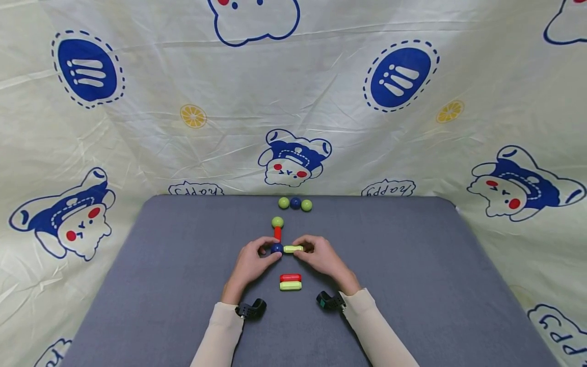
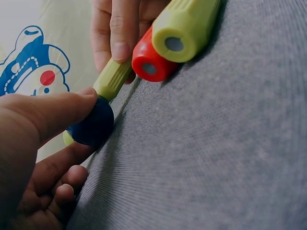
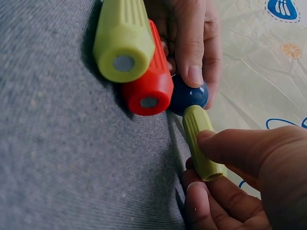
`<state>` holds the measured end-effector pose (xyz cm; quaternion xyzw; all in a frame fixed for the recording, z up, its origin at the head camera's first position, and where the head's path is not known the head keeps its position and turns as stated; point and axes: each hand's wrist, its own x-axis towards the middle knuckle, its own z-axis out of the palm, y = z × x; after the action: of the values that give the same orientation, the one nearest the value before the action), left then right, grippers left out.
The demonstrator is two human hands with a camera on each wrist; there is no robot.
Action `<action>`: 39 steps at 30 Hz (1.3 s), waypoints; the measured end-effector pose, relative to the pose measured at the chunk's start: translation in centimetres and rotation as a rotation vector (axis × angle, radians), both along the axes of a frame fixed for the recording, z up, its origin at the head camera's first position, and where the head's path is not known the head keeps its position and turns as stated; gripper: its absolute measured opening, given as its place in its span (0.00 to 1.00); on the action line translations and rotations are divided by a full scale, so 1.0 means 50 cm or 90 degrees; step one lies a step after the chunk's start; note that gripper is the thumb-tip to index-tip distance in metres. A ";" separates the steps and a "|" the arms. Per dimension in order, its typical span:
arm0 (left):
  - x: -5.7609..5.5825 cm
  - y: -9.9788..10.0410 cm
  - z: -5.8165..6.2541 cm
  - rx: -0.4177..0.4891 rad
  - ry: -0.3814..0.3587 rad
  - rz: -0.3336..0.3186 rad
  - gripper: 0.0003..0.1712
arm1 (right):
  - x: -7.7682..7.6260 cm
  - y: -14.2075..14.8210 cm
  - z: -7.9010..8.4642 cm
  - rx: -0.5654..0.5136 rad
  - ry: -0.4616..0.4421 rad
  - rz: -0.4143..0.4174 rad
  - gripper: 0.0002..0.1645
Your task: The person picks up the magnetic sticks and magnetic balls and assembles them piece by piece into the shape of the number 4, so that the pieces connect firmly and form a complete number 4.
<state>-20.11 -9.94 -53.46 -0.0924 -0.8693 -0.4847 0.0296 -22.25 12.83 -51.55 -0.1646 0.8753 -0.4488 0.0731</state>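
Observation:
My left hand (image 1: 253, 262) pinches a dark blue ball (image 2: 93, 123) between thumb and fingers. My right hand (image 1: 323, 257) grips a yellow-green ribbed rod (image 3: 199, 141) by its outer part. The rod's inner end meets the right side of the blue ball. From the ball's far side a red rod (image 1: 277, 234) runs away from me, with a green ball (image 1: 277, 222) at its far end. Where the red rod meets the blue ball is partly covered by the left fingers.
Nearer to me, a loose red rod (image 1: 291, 277) and a yellow-green rod (image 1: 291, 286) lie side by side, with grey discs in their ends. Near the far edge of the grey table (image 1: 390, 265), two green balls (image 1: 284, 203) flank a blue ball (image 1: 295, 203). A printed cloth hangs behind.

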 end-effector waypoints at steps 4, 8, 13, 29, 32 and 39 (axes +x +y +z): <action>-0.001 -0.002 -0.002 0.001 0.000 -0.002 0.19 | 0.000 0.000 0.000 -0.002 0.002 0.000 0.09; -0.002 -0.002 -0.003 0.003 -0.004 -0.002 0.19 | 0.000 0.002 -0.001 -0.001 0.009 0.008 0.09; -0.003 -0.001 -0.003 0.006 -0.006 -0.001 0.19 | -0.002 0.004 -0.003 0.003 0.015 0.016 0.09; -0.002 -0.002 -0.002 0.001 -0.012 -0.002 0.19 | -0.002 0.029 0.004 -0.008 0.019 0.009 0.12; -0.002 -0.002 -0.002 0.000 -0.012 0.000 0.19 | -0.003 0.032 0.007 -0.008 0.024 0.014 0.14; -0.003 -0.004 0.002 -0.002 -0.016 0.000 0.19 | -0.011 0.042 0.016 -0.049 -0.001 0.022 0.20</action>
<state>-20.24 -10.14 -53.38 -0.0864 -0.8705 -0.4842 0.0189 -22.78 14.95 -50.73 -0.1824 0.8543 -0.4810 0.0750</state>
